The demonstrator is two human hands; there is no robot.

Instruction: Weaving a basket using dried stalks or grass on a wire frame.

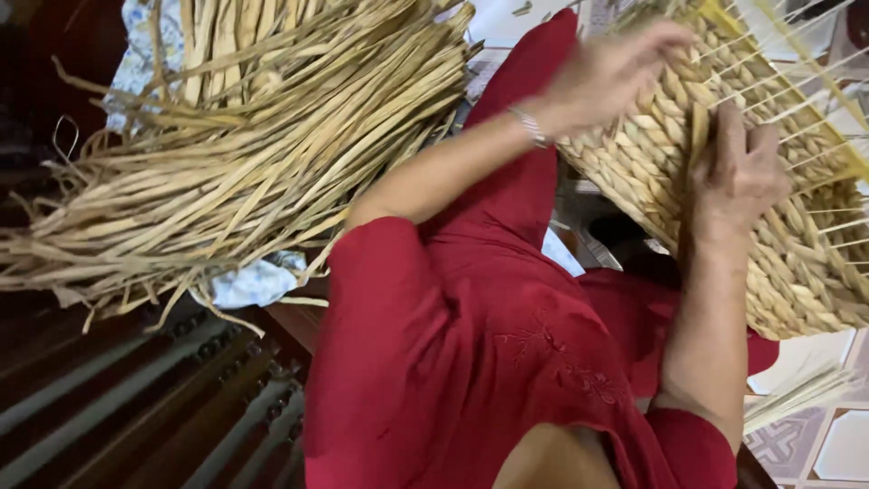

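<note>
A half-woven straw basket (806,272) with thin upright ribs (815,100) rests on my lap at the right. My left hand (611,72), with a metal bracelet on its wrist, is blurred; its fingers curl over the weave near the basket's top edge. My right hand (738,177) lies flat against the basket's side, and a flat straw strand (699,127) passes between its thumb and forefinger. I wear red clothing (471,344).
A big loose bundle of dried straw strips (244,145) lies on a blue-and-white cloth (249,282) at the left. Dark wooden slats (136,407) run below it. Patterned floor tiles (815,444) and a few loose strands (797,394) show at the lower right.
</note>
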